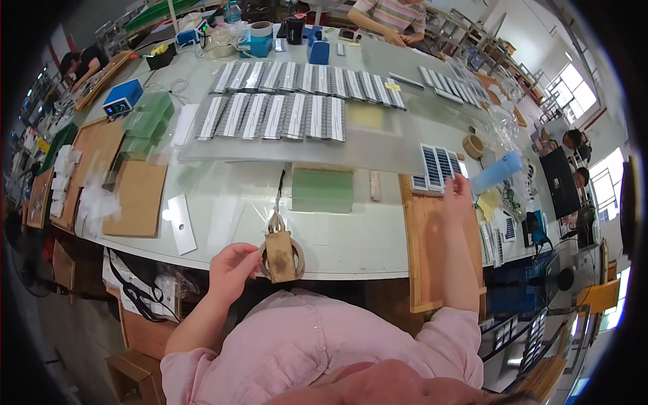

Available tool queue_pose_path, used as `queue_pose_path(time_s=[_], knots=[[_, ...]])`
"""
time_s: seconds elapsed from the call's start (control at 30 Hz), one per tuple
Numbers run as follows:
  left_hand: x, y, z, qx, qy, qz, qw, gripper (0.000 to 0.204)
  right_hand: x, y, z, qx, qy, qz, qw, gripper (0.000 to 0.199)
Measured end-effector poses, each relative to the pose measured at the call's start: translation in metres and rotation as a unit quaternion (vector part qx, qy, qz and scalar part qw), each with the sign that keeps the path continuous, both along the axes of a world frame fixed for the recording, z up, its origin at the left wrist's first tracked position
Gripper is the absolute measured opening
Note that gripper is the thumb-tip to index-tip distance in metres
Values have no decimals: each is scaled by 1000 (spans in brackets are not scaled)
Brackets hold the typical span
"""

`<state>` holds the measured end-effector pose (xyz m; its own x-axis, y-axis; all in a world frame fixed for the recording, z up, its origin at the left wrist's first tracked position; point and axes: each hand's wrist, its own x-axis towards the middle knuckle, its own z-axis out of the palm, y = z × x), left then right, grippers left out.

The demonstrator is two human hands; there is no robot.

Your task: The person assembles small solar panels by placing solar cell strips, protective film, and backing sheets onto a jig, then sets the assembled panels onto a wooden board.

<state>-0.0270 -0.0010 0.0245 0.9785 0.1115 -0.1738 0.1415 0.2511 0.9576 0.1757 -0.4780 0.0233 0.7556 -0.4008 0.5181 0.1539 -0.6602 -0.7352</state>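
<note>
My left hand is at the table's front edge, its fingers loosely bent and apart, with nothing visible in them. Just right of its fingertips stands a worn tan block with a ring-shaped roll around its lower part and a cord running up from it. Stretched forward, my right hand pinches the edge of a dark striped strip with a white border. Similar strips lie beside it, at the far end of a wooden tray. My fingers partly hide the held strip.
Rows of grey-and-white strips lie on a translucent sheet ahead. A green block sits mid-table; a white metal plate and cardboard lie left. Near my right hand are a blue cylinder and tape roll. A co-worker sits opposite.
</note>
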Motion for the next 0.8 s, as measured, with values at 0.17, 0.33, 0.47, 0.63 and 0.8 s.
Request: queue_pose_path(time_s=[0.17, 0.33, 0.47, 0.63, 0.8], knots=[[22, -11, 12, -25, 3, -91, 996, 16, 2, 160, 60, -263, -19, 279, 923, 35], [56, -31, 30, -52, 10, -153, 987, 21, 52, 221, 41, -316, -14, 301, 900, 46], [65, -33, 37, -54, 29, -158, 985, 22, 65, 228, 39, -361, 58, 279, 888, 49], [71, -36, 37, -40, 39, -181, 982, 23, 63, 223, 40, -376, 79, 280, 880, 49], [86, -46, 38, -45, 69, -195, 977, 25, 53, 212, 46, -390, 71, 287, 872, 48]])
